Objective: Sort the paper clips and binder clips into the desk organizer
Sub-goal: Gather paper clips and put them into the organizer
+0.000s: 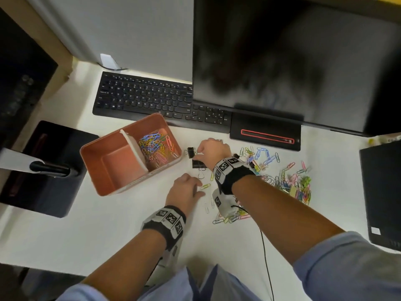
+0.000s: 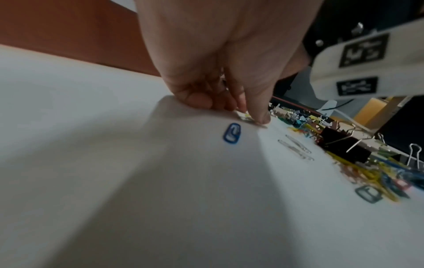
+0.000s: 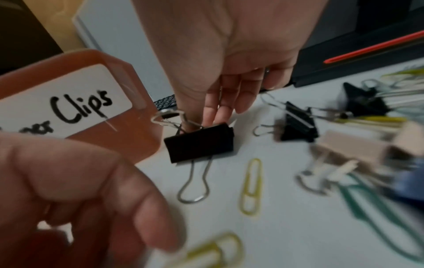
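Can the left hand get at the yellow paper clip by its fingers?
Probably yes: the left hand rests on the desk right beside the yellow paper clip, nothing lies between them, and its fingers look free.
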Demonstrator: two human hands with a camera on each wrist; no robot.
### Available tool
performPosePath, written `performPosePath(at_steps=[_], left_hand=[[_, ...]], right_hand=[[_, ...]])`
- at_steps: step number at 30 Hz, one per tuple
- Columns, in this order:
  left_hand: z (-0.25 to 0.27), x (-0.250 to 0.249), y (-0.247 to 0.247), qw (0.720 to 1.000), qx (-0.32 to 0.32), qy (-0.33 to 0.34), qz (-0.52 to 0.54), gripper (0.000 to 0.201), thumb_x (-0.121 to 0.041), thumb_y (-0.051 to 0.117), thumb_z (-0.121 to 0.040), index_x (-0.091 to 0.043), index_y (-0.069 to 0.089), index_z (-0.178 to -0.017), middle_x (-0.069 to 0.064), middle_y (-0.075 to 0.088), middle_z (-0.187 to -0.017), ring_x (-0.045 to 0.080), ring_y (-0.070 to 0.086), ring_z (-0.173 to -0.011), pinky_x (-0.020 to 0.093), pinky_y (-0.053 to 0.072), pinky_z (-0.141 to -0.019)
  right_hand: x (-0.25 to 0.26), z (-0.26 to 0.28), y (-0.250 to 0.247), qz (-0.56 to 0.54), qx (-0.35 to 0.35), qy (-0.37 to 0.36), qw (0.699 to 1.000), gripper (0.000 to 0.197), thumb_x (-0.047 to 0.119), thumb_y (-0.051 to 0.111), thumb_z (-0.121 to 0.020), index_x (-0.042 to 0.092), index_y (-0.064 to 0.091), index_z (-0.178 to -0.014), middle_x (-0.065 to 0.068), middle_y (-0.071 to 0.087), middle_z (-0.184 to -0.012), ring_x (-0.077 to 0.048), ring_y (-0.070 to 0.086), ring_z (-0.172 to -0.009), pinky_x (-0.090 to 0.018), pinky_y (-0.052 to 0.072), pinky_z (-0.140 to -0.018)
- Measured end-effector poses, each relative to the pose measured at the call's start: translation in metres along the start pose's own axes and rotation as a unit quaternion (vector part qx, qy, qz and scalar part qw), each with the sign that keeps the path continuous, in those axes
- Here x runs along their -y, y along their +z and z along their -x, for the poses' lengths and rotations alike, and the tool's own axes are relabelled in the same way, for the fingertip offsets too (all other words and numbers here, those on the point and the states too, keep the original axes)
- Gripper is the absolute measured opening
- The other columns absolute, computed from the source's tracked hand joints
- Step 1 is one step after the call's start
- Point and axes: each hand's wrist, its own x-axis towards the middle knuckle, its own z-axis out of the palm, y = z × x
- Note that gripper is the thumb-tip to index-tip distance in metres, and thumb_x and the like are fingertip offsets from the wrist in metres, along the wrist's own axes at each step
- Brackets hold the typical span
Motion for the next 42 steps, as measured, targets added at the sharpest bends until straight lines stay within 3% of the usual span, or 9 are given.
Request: performPosePath(at_steps=[6,10,14,17,26,32,35,38,42], left_hand=[[-0.004,0.004,0.006,1.0,-0.02,0.021,0.01,0.003,-0.015,0.064,-0.081,-0.013,0.063,-0.082,0.001,0.048,-0.085,0.027,0.052,-0.089,0.04,0.047,-0.083],[-0.005,0.006,0.01,0.999,-0.032,0.036,0.012,0.005,-0.012,0.063,-0.08,-0.016,0.06,-0.081,0.003,0.054,-0.086,0.026,0.053,-0.085,0.043,0.047,-0.08],[-0.006,0.004,0.01,0.999,-0.037,0.024,0.011,0.02,-0.015,0.063,-0.082,-0.019,0.06,-0.102,0.001,0.06,-0.086,0.023,0.052,-0.087,0.041,0.045,-0.083],[-0.004,0.003,0.009,0.999,-0.037,0.027,0.01,0.028,-0.016,0.06,-0.084,-0.023,0.061,-0.111,0.002,0.06,-0.09,0.026,0.051,-0.093,0.039,0.045,-0.087],[-0.003,0.003,0.011,0.997,-0.069,0.021,0.036,0.02,-0.017,0.063,-0.082,-0.024,0.066,-0.1,0.0,0.058,-0.089,0.025,0.054,-0.091,0.039,0.047,-0.085],[-0.007,-0.01,0.011,0.997,-0.07,-0.029,0.012,0.012,-0.029,0.062,-0.084,-0.023,0.065,-0.093,0.0,0.058,-0.094,0.023,0.05,-0.095,0.038,0.046,-0.082],[-0.01,-0.013,0.011,0.997,-0.062,-0.047,0.002,0.011,-0.029,0.061,-0.085,-0.021,0.065,-0.09,0.001,0.057,-0.098,0.024,0.048,-0.098,0.039,0.047,-0.081],[-0.01,-0.012,0.012,0.998,-0.057,-0.035,-0.019,0.011,-0.028,0.06,-0.085,-0.02,0.064,-0.091,0.001,0.056,-0.098,0.024,0.048,-0.098,0.04,0.047,-0.078],[-0.007,-0.008,0.014,0.998,-0.06,0.001,-0.029,0.009,-0.025,0.059,-0.086,-0.018,0.064,-0.091,0.002,0.059,-0.096,0.026,0.049,-0.097,0.041,0.049,-0.077]], right_hand=[[0.0,-0.013,-0.002,-0.126,0.014,0.029,0.992,0.034,0.028,0.06,-0.086,0.004,0.06,-0.062,-0.012,0.063,-0.069,-0.029,0.062,-0.075,-0.031,0.049,-0.065],[-0.003,-0.016,-0.004,-0.138,0.004,0.019,0.99,0.032,0.028,0.064,-0.084,-0.003,0.068,-0.09,-0.019,0.07,-0.097,-0.032,0.065,-0.09,-0.039,0.055,-0.078],[0.001,-0.022,-0.001,-0.146,-0.007,0.004,0.989,0.033,0.032,0.071,-0.079,0.011,0.063,-0.103,-0.009,0.06,-0.112,-0.026,0.059,-0.103,-0.038,0.051,-0.089],[0.002,-0.027,-0.001,-0.146,0.01,-0.012,0.989,0.024,0.024,0.071,-0.079,0.011,0.066,-0.099,-0.01,0.06,-0.11,-0.025,0.058,-0.102,-0.036,0.049,-0.089],[-0.015,-0.018,0.006,-0.182,-0.019,-0.081,0.98,0.022,0.014,0.067,-0.081,0.01,0.066,-0.103,-0.009,0.055,-0.103,-0.014,0.054,-0.086,-0.02,0.041,-0.08],[-0.002,-0.022,0.009,-0.145,-0.016,-0.06,0.988,0.012,0.013,0.065,-0.083,0.005,0.068,-0.09,-0.013,0.054,-0.108,-0.028,0.057,-0.097,-0.038,0.048,-0.088],[0.003,-0.022,0.002,-0.072,0.029,-0.047,0.996,0.012,0.002,0.055,-0.082,-0.001,0.067,-0.084,-0.016,0.057,-0.11,-0.033,0.06,-0.095,-0.04,0.052,-0.087],[-0.008,-0.019,0.003,-0.066,0.036,-0.048,0.996,0.018,-0.002,0.048,-0.076,0.004,0.064,-0.076,-0.009,0.065,-0.094,-0.029,0.063,-0.089,-0.037,0.055,-0.079],[-0.029,-0.002,0.003,-0.088,0.031,-0.032,0.995,0.019,0.007,0.053,-0.084,0.016,0.064,-0.097,-0.002,0.063,-0.099,-0.022,0.06,-0.094,-0.034,0.052,-0.085]])
